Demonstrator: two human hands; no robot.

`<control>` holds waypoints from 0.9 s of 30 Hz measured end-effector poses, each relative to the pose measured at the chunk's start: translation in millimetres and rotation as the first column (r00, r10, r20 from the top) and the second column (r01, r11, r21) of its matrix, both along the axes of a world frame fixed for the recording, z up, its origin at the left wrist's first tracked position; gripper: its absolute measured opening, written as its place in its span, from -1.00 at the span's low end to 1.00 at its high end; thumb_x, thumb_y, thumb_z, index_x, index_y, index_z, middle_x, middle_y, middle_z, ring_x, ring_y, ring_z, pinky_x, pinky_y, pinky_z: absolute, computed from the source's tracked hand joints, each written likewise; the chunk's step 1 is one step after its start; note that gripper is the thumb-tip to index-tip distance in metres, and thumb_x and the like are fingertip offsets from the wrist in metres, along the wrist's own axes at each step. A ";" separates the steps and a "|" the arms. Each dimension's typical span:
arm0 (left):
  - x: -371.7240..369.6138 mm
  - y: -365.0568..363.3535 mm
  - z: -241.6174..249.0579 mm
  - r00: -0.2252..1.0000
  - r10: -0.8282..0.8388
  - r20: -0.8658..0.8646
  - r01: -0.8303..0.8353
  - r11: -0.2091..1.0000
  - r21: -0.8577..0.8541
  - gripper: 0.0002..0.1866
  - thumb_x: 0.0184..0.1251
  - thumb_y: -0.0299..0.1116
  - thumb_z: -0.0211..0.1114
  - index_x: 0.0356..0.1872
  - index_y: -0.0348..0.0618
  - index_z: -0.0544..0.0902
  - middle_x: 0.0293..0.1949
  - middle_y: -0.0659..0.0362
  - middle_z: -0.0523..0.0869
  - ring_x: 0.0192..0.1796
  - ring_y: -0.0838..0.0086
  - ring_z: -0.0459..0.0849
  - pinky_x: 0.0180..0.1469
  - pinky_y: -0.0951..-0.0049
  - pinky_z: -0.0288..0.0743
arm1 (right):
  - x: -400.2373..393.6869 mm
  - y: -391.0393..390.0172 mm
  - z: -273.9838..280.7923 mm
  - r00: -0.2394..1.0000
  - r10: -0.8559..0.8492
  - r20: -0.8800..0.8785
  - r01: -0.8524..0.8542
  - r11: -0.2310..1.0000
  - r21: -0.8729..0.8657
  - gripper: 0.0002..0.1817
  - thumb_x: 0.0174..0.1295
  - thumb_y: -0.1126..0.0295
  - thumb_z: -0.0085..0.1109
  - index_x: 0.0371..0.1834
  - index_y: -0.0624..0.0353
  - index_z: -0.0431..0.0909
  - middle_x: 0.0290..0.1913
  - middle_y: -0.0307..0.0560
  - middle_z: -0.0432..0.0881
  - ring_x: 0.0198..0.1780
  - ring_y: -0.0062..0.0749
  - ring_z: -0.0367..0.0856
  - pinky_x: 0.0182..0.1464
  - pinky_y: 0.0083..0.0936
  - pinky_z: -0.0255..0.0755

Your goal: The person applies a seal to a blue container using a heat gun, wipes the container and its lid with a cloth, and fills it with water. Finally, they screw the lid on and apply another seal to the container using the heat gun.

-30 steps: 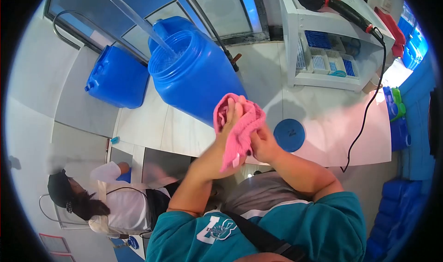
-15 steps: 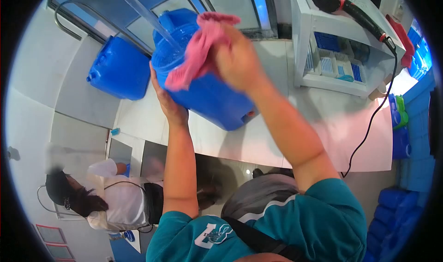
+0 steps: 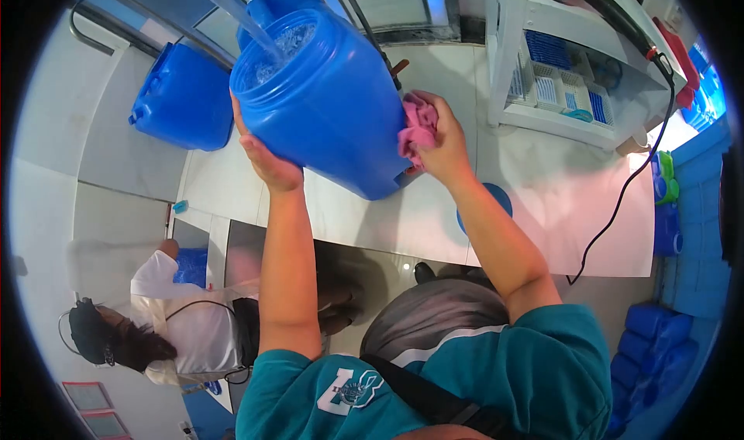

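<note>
Head view: on a white counter, a large blue container, wide mouth uncovered, with a clear stream of water falling into it and frothing inside. Against the near left side, just below the mouth, the left hand, fingers extended along the wall and partly hidden, so fingertip contact impossible to tell in full. On the opposite side, near the base, the right hand, fingers bent round a bunched pink cloth, gripping it right at the container's wall. Just below the cloth, a small reddish part, too small to make out. Beyond the container, a thin pipe with an orange valve handle. Partly behind the right forearm, a round blue lid flat on the counter. Farther left, a second blue container, well apart from the hands. Toward the right, a white cabinet holding small baskets, with a black and red dryer on top and a black cord trailing down to the counter's front edge. At lower left, a co-worker in a white top and dark cap, one arm stretched toward a blue object. At lower right, stacked blue containers.
</note>
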State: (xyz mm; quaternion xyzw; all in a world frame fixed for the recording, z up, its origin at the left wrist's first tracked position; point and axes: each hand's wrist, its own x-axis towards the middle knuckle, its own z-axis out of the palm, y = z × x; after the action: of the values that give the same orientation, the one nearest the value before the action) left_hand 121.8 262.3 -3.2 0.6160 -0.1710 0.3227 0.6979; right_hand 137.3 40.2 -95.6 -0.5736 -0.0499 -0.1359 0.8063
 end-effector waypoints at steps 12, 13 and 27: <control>0.2 -1.4 2.9 0.998 0.044 0.036 -0.047 0.996 0.071 0.16 0.40 0.54 -0.03 0.66 -0.28 -0.06 0.54 -0.04 0.29 0.52 0.22 0.36 0.53 0.19 0.26 | 134.0 -2.0 4.5 0.954 0.286 -0.092 -0.247 0.573 -0.781 -0.58 0.39 0.23 0.22 0.18 0.28 0.56 -0.05 0.11 0.76 -0.05 -0.12 0.78 -0.03 -0.21 0.60; 1.3 0.1 4.0 0.998 0.050 0.046 -0.053 0.997 0.064 0.16 0.40 0.54 -0.03 0.66 -0.28 -0.06 0.54 -0.04 0.29 0.52 0.22 0.36 0.53 0.19 0.26 | 135.7 -2.8 11.9 0.966 0.248 -0.079 -0.179 0.415 -0.892 -0.60 0.40 0.22 0.18 0.19 0.22 0.57 -0.02 0.10 0.76 -0.02 -0.07 0.77 0.00 -0.17 0.60; -24.6 -4.0 -28.1 0.989 0.101 -0.109 -0.092 0.992 0.085 -0.01 0.55 0.39 -0.13 0.67 -0.19 -0.10 0.60 -0.02 0.19 0.60 0.21 0.21 0.57 0.19 0.14 | 90.7 -39.4 34.2 0.872 0.183 -0.454 -0.489 0.340 -0.803 -0.69 0.21 0.51 0.27 0.04 0.14 0.63 -0.35 -0.05 0.78 -0.27 -0.32 0.83 -0.39 -0.39 0.59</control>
State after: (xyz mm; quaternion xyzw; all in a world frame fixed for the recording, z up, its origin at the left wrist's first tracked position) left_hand 97.1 258.3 -31.3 0.6683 -0.1141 0.3138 0.6648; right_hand 228.1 0.9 -61.4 -0.9028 -0.1174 0.1674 0.3782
